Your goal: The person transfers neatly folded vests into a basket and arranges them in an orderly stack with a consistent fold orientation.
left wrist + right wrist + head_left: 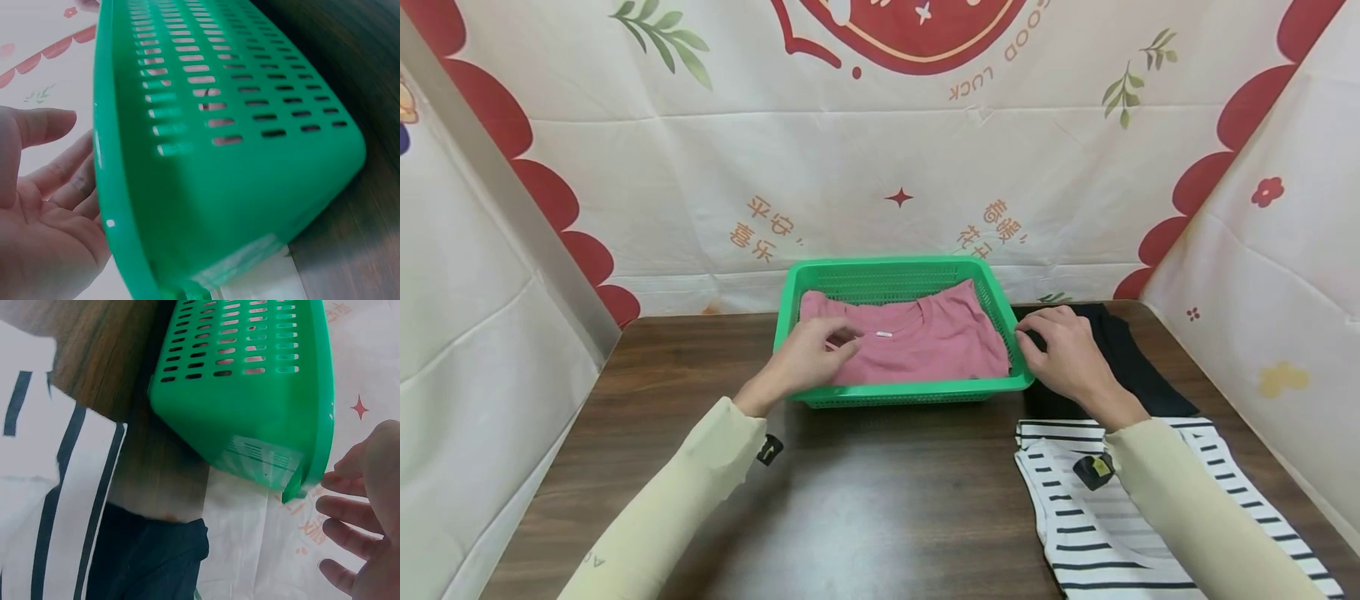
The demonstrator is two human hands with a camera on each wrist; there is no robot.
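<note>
The head view looked down into my green basket [895, 389], where a pink top [925, 346] lay with its neckline and small white label [884, 334] facing up; the wrist views gave me the basket's outer walls, with pinkish patches behind some slots. The left wrist view showed the palm of my left hand [808, 354], its thumb and fingers loosely apart, the fingertips passing behind the rim. The right wrist view showed my right hand [1063, 354] just beside the rim, fingers separated and lightly bent. I could not tell whether either hand touched the plastic.

I counted one basket, three garments and two black wrist devices [770, 449], one below each cuff. The black garment [1138, 367] lay right of the basket, partly under my right hand in the head view, and the striped garment [1075, 533] lay nearer me.

The basket was glossy, rectangular and round-cornered, pierced with rows of slots. Soft creases ran across the pink cloth. The brown table [887, 500] was wood-grained, and the printed backdrop [850, 167] hung lightly wrinkled.
</note>
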